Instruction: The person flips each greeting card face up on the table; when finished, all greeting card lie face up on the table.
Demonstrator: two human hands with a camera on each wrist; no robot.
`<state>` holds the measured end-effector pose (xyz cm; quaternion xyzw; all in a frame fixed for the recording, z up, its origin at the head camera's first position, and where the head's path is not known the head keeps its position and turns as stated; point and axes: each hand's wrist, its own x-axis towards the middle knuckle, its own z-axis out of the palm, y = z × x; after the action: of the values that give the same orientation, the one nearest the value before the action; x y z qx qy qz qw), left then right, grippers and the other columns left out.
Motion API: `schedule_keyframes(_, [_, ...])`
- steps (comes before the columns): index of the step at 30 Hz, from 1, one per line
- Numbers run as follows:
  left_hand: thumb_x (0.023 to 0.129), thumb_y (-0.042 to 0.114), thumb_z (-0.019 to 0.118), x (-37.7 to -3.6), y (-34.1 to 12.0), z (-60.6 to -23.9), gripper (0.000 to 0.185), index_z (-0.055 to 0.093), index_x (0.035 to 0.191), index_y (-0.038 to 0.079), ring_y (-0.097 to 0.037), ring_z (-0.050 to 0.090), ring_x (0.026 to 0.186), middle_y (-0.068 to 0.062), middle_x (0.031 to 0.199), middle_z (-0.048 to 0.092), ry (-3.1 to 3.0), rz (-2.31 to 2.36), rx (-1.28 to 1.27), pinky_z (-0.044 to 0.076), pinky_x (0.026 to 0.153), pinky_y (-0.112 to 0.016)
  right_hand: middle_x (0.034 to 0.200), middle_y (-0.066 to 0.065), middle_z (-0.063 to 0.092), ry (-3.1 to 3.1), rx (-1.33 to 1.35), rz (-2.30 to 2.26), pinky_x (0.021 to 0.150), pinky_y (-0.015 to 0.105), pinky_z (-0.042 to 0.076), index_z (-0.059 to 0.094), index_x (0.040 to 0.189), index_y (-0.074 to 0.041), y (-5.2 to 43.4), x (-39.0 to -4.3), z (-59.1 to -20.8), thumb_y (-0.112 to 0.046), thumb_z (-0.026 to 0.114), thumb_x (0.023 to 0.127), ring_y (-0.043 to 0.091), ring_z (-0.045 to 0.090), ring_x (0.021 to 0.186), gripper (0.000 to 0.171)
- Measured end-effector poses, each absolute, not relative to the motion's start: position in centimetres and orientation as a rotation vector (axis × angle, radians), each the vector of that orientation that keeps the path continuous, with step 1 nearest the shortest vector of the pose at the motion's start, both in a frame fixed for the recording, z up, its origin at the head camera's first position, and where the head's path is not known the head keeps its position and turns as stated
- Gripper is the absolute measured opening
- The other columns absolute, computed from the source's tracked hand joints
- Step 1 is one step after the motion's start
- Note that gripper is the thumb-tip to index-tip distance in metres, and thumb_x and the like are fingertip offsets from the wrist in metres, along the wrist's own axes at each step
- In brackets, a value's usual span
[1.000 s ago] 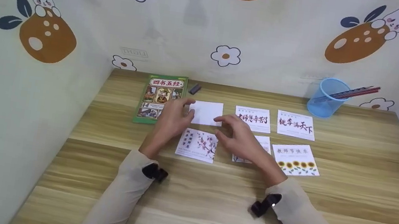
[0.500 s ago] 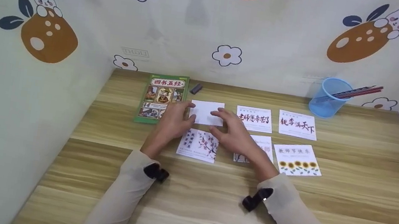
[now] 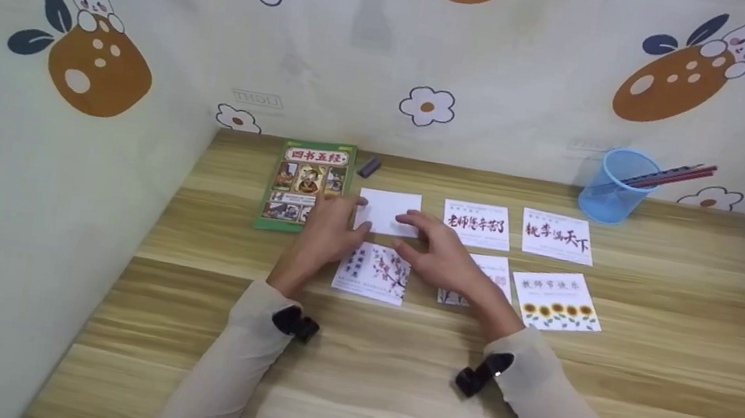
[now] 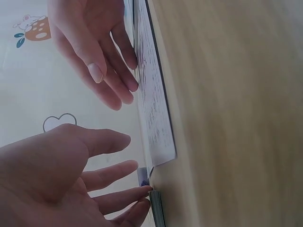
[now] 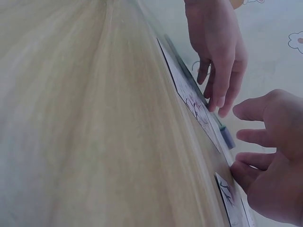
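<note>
Both hands rest with relaxed, straight fingers at a blank white rectangular card (image 3: 388,211) lying flat on the wooden tabletop (image 3: 649,364): left hand (image 3: 329,228) at its left edge, right hand (image 3: 439,255) touching its lower right. A green picture book (image 3: 303,181) lies just beside it.

My head camera looks forward and down from above the near edge of the counter (image 3: 649,364), and it takes in both forearms and the cloth walls behind. My left wrist camera sits very low and close, almost at the counter surface, and looks along a card edge (image 4: 156,109) toward the left hand (image 4: 52,179); the right hand (image 4: 90,42) enters at 11 o'clock. My right wrist camera skims the wood in the same way. All three views share both hands and the cards.
</note>
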<state>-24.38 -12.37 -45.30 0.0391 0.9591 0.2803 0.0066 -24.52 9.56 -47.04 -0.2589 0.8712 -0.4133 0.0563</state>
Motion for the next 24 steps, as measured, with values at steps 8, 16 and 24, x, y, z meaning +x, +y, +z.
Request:
schedule_keyframes(8, [0.095, 0.030, 0.067, -24.26, -12.32, -45.35, 0.046, 0.058, 0.138, 0.016, -0.028, 0.046, 0.139, -0.009, 0.145, 0.056, 2.902, 1.044, 0.122, 0.036, 0.119, -0.046, 0.152, 0.015, 0.049, 2.649, -0.770, -1.225, 0.119, 0.043, 0.037, 0.058, 0.139, -0.008, 9.67, -24.45, -47.34, -0.026, 0.068, 0.095, 0.031, 0.046, 0.142, 0.049])
schedule_keyframes(16, [0.092, 0.006, 0.068, -24.61, -12.46, -45.38, 0.034, 0.065, 0.126, 0.011, -0.026, 0.067, 0.116, -0.009, 0.132, 0.062, 2.847, 1.605, 0.258, 0.056, 0.098, -0.034, 0.147, 0.009, 0.053, 2.646, -0.779, -1.226, 0.119, 0.043, 0.037, 0.057, 0.139, -0.010, 9.70, -24.48, -47.43, -0.025, 0.072, 0.091, 0.026, 0.048, 0.139, 0.052])
schedule_keyframes(24, [0.089, -0.001, 0.069, -24.62, -11.87, -44.99, 0.044, 0.062, 0.130, 0.016, -0.026, 0.070, 0.110, -0.005, 0.135, 0.059, 2.652, 1.953, 0.276, 0.059, 0.092, -0.030, 0.142, 0.010, 0.055, 2.663, -0.776, -1.325, 0.113, 0.045, 0.042, 0.059, 0.135, -0.012, 9.82, -24.46, -47.20, -0.020, 0.075, 0.087, 0.027, 0.052, 0.132, 0.052])
